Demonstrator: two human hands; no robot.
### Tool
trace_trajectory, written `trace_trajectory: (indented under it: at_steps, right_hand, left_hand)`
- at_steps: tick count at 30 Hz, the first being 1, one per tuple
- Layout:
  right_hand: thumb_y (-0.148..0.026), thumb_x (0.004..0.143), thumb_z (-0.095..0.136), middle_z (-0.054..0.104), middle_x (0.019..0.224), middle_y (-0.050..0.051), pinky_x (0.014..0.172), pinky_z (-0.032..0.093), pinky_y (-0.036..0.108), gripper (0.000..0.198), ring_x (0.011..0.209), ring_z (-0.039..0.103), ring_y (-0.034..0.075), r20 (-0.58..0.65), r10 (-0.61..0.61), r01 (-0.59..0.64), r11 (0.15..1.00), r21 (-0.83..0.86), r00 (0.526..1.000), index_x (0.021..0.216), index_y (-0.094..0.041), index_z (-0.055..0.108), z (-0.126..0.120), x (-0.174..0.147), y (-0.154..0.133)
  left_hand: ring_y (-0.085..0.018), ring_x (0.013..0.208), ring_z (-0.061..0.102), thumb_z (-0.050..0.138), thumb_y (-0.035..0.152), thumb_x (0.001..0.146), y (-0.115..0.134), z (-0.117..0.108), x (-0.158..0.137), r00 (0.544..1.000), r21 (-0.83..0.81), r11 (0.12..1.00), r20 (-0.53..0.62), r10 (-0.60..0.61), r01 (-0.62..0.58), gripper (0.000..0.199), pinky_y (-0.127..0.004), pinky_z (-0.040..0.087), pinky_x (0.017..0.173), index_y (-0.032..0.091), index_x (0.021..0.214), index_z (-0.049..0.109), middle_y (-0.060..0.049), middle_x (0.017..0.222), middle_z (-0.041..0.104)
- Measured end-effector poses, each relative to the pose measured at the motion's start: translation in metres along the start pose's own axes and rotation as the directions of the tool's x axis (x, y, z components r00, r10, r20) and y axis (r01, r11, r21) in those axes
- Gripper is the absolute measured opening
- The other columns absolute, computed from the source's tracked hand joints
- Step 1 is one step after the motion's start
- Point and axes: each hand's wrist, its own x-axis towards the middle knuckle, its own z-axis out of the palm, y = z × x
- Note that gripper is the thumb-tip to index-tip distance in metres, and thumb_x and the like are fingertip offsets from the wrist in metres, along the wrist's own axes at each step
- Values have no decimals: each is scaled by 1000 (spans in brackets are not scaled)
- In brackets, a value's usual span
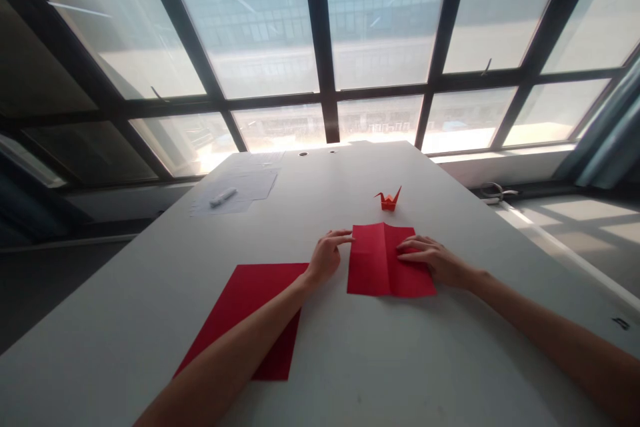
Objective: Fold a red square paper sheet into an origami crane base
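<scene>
A square sheet of red paper (pixel 369 263) lies on the white table, with creases crossing it and a raised fold line down its middle. My right hand (pixel 427 257) rests on the sheet's right half, fingers stretched out over the surface. At the left edge, my left hand (pixel 327 255) reaches the paper with its extended fingertips, gripping nothing that I can see. Just beyond the sheet stands a folded red paper crane (pixel 389 200). A larger piece of red paper (pixel 240 307) lies to the left, partly hidden under my left forearm.
White printed sheets (pixel 260 187) lie at the far left of the white table (pixel 320 213), with a pale, rolled-looking object (pixel 223 197) on them. A round cable hole (pixel 303 154) is near the far edge. Large dark-framed windows rise behind the table.
</scene>
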Motion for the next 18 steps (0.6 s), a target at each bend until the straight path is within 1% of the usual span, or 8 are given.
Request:
trace_trajectory:
  at_steps: [2, 3, 5, 7, 10, 14, 16, 18]
  right_hand:
    - [-11, 93, 46, 60, 133, 5, 99, 45, 43, 46, 123, 52, 26, 31, 22, -22, 1000, 3, 999, 130, -34, 61, -1, -1, -4]
    - [-10, 92, 46, 60, 133, 6, 100, 45, 43, 48, 123, 52, 26, 38, 23, -23, 1000, 4, 999, 131, -34, 60, -2, -1, -7]
    - [-8, 90, 48, 60, 132, 6, 102, 43, 44, 50, 122, 52, 26, 48, 12, -13, 1000, 7, 999, 132, -33, 60, -5, 0, -15]
    - [-6, 87, 51, 61, 131, 7, 106, 40, 45, 52, 122, 52, 26, 56, -6, 5, 1000, 20, 998, 131, -32, 60, -9, 0, -26]
    - [-7, 85, 54, 62, 127, 6, 105, 41, 41, 49, 121, 53, 24, 81, -36, 28, 994, 102, 996, 127, -30, 63, -17, -1, -37]
    - [-17, 93, 51, 66, 119, 7, 91, 51, 34, 36, 114, 57, 22, 4, 84, -84, 983, 166, 996, 123, -29, 65, -21, 6, -35]
    - [-23, 94, 52, 65, 122, 7, 91, 51, 38, 32, 116, 56, 24, -83, 173, -164, 981, 107, 981, 123, -29, 65, -16, 14, -30]
    - [-27, 93, 56, 60, 132, 7, 97, 48, 43, 34, 123, 51, 27, -82, 187, -183, 982, 53, 979, 125, -31, 64, -8, 21, -25]
  left_hand:
    - [-19, 110, 63, 40, -2, 85, 13, -2, -1, 997, -30, 999, -59, 41, -43, 46, -41, 47, 103, 23, 104, 74, -5, 116, 70]
    - [-20, 110, 63, 45, 4, 89, 21, -2, -3, 995, -21, 996, -37, 89, -90, 39, -39, 49, 100, 24, 107, 73, -5, 115, 69]
    - [-21, 115, 60, 51, 17, 93, 36, 0, -8, 978, 37, 983, 114, 177, -182, 31, -39, 47, 102, 27, 119, 67, -5, 121, 67]
    - [-24, 124, 54, 57, 28, 93, 47, 2, -14, 940, 101, 962, 260, 219, -252, 38, -40, 43, 106, 30, 131, 59, -5, 130, 62]
    - [-24, 130, 48, 56, 34, 94, 53, 4, -19, 889, 128, 941, 388, 243, -313, 40, -41, 36, 112, 31, 134, 56, -4, 135, 58]
    - [-21, 130, 48, 49, 31, 98, 50, 1, -18, 883, 101, 952, 413, 223, -288, 39, -39, 32, 115, 31, 136, 53, -4, 134, 59]
    - [-21, 131, 47, 50, 30, 97, 48, -1, -16, 877, 78, 954, 422, 230, -288, 36, -38, 31, 116, 31, 133, 57, -3, 134, 59]
    - [-21, 131, 47, 49, 31, 98, 47, -1, -15, 875, 69, 954, 424, 236, -290, 33, -37, 31, 115, 31, 129, 60, -2, 134, 59]
